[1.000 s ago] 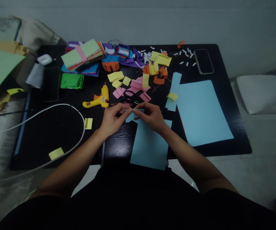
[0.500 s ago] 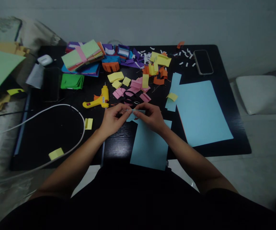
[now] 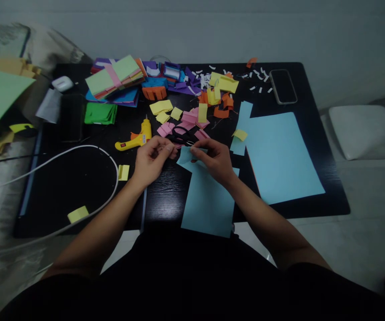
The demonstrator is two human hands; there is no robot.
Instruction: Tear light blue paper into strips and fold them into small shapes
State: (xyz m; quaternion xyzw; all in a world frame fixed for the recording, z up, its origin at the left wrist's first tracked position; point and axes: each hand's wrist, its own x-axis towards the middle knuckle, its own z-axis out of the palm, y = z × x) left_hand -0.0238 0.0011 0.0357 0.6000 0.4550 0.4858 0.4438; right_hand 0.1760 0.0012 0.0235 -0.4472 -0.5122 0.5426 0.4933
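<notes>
My right hand (image 3: 214, 160) pinches a small light blue paper piece (image 3: 185, 157) between thumb and fingers, above the table's middle. My left hand (image 3: 154, 158) is just left of that piece, apart from it, with its fingers loosely curled and nothing visible in them. Below my right hand lies a larger light blue sheet (image 3: 209, 205), reaching over the table's front edge. Black-handled scissors (image 3: 181, 133) lie just beyond my hands, partly among pink paper pieces (image 3: 190, 118). A yellow glue gun (image 3: 139, 137) rests beyond my left hand.
Light blue sheets (image 3: 284, 156) and strips (image 3: 242, 120) lie at right, near a phone (image 3: 283, 87). Yellow pieces (image 3: 161, 107), green paper (image 3: 100, 113), a banded paper stack (image 3: 115, 78) and white scraps (image 3: 261, 76) cover the back. A white cable (image 3: 117, 171) loops at left.
My left hand has let go of the small light blue paper piece and moved left, away from it. My right hand still holds the piece, which now shows more of its surface.
</notes>
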